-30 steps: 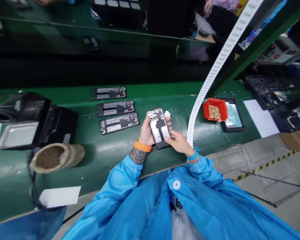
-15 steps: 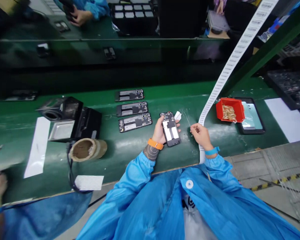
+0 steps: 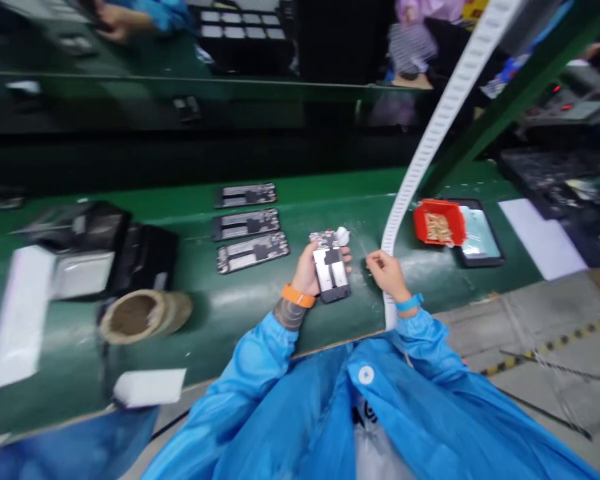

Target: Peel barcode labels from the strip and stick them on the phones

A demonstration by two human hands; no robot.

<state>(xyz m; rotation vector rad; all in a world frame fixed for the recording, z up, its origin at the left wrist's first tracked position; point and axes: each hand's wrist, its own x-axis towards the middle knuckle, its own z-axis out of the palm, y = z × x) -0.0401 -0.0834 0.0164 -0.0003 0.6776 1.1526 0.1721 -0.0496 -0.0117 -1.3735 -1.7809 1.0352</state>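
An opened phone chassis (image 3: 333, 270), its white battery area and circuit parts showing, lies in my left hand (image 3: 307, 270) with the fingers wrapped behind it. A crumpled white piece (image 3: 343, 235) sticks out by its upper right corner. My right hand (image 3: 387, 272) is closed in a pinch beside a long strip of barcode labels (image 3: 391, 230); what the fingertips hold, if anything, is too small to make out. Left of my hands, three more opened phones lie in a column: a top one (image 3: 247, 195), a middle one (image 3: 247, 224) and a lower one (image 3: 253, 253).
On the right are a red bin (image 3: 440, 223) of small tan pieces, a dark tray (image 3: 481, 233) and white paper (image 3: 543, 238). A cardboard tube (image 3: 145, 315) and black device (image 3: 145, 257) stand left. A green post (image 3: 510, 100) slants beside the strip. Co-workers sit opposite.
The whole view has shifted, so the bench things appear farther left. My left hand still holds the phone chassis and my right hand keeps its pinch. The co-worker's hand at far left has left view.
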